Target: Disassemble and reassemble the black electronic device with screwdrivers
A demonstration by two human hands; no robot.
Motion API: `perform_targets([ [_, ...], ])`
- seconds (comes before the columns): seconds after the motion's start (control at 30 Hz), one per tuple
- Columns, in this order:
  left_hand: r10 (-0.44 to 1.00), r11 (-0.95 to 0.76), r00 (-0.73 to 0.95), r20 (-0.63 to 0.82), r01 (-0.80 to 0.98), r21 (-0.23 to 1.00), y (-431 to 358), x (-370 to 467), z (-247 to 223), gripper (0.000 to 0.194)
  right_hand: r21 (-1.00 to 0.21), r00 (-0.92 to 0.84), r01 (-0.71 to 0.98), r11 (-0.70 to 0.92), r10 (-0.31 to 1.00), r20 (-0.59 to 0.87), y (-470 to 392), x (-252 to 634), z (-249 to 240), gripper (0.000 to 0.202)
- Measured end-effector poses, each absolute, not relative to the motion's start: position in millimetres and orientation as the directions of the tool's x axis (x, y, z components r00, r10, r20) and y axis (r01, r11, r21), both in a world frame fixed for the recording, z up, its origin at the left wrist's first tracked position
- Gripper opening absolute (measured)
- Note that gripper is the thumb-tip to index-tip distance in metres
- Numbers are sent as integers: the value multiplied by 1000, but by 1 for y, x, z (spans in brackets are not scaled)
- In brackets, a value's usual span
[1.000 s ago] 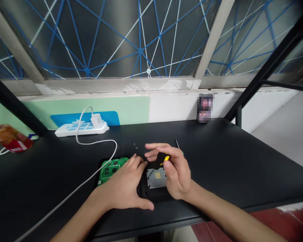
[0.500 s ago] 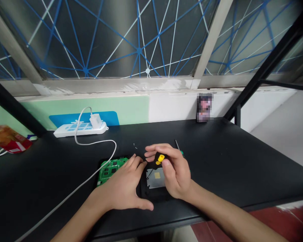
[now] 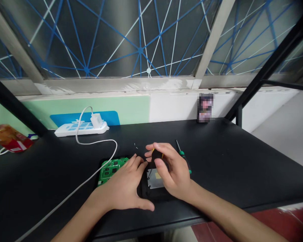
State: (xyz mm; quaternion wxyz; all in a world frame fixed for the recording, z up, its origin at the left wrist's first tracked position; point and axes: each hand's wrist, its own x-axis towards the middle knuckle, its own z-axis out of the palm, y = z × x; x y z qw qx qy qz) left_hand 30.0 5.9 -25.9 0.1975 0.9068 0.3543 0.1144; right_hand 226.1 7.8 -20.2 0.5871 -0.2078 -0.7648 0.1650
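Observation:
My right hand (image 3: 174, 171) is closed around the black and yellow handle of a screwdriver (image 3: 156, 155). Its thin shaft slants down to the left edge of a silver plate (image 3: 155, 181) set in a black housing (image 3: 151, 194). My left hand (image 3: 125, 186) lies with spread fingers across the housing's left side, thumb stretched toward its near edge, holding nothing. Partly under my left hand is a green circuit board (image 3: 111, 169) in a black frame. A second screwdriver, green and black (image 3: 184, 156), lies just beyond my right hand.
A white cable (image 3: 77, 188) crosses the black table (image 3: 229, 161) from a white power strip (image 3: 82, 129) and passes over the circuit board. Tiny pieces lie behind my hands. A red and orange package (image 3: 11, 137) is at the left; a blurred upright item (image 3: 205, 108) stands against the wall.
The screwdriver handle has turned in my right hand, whose fingers have shifted, so less yellow shows. More of the green screwdriver is visible. My left hand stays in place.

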Motion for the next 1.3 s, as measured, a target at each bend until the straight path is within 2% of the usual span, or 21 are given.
perform_targets([
  [0.07,694,-666,716,74,600,444,6,29,-27,107,-544,-228,55,837,541,809,7,226,-23,49],
  [0.17,694,-665,714,89,588,461,6,29,-26,105,-549,-215,-4,836,535,817,7,226,-25,42],
  [0.27,691,-663,717,87,582,471,5,30,-25,103,-515,-191,29,857,510,839,9,227,-25,39],
  [0.47,688,-662,719,100,565,494,5,31,-24,101,-452,-152,117,884,466,872,10,226,-22,45],
  [0.7,692,-657,717,79,581,480,5,31,-24,104,-553,-204,-27,832,538,818,5,227,-20,39],
  [0.83,695,-654,714,88,577,489,5,31,-24,104,-487,-178,62,871,490,854,8,228,-20,32],
  [1.0,692,-655,717,78,579,486,5,31,-24,103,-442,-119,172,880,464,877,9,228,-16,39],
  [1.1,696,-650,714,71,585,485,6,31,-24,103,-486,-168,125,865,501,849,8,228,-17,45],
  [1.2,695,-651,714,80,579,491,6,31,-24,101,-547,-205,51,836,545,813,8,228,-20,43],
  [1.3,689,-656,718,93,564,502,6,30,-24,101,-538,-206,43,842,534,820,9,227,-22,38],
])
